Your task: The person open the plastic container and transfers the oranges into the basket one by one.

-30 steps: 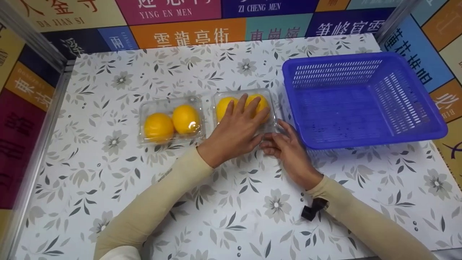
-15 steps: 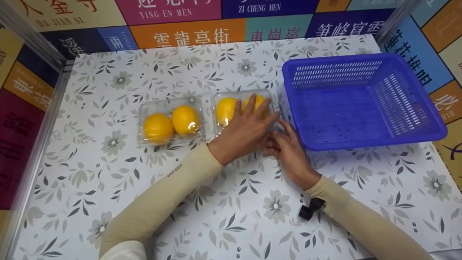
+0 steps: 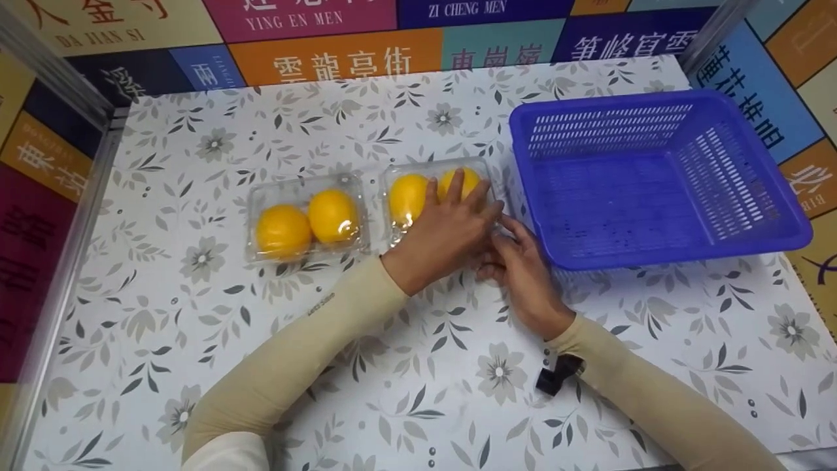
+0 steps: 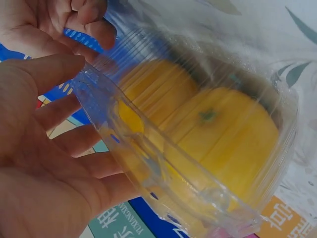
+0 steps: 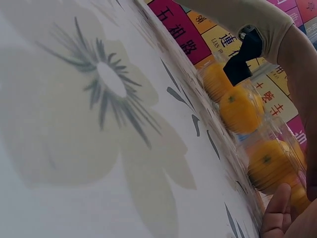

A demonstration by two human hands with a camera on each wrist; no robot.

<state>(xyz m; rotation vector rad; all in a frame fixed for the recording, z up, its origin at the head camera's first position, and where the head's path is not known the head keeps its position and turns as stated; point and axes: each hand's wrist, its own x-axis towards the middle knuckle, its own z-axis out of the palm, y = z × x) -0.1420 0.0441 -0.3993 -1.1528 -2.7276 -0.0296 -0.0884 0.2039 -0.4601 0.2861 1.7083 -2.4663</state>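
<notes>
Left hand [image 3: 451, 229] lies flat on clear clamshell [image 3: 399, 171]; right hand [image 3: 516, 261] pinches its corner.

Head cam: high, looking down and forward over the whole table [image 3: 196, 340]. Left wrist cam: very close, clear fruit box [image 4: 208, 148] fills the frame. Right wrist cam: skims the tabletop, same box [image 5: 270, 158] at lower right. All three views share that box.

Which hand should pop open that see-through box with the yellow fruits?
Probably the right hand: its fingers sit at the clear plastic box's near corner edge, while the left hand lies flat on the lid, steadying it.
</notes>
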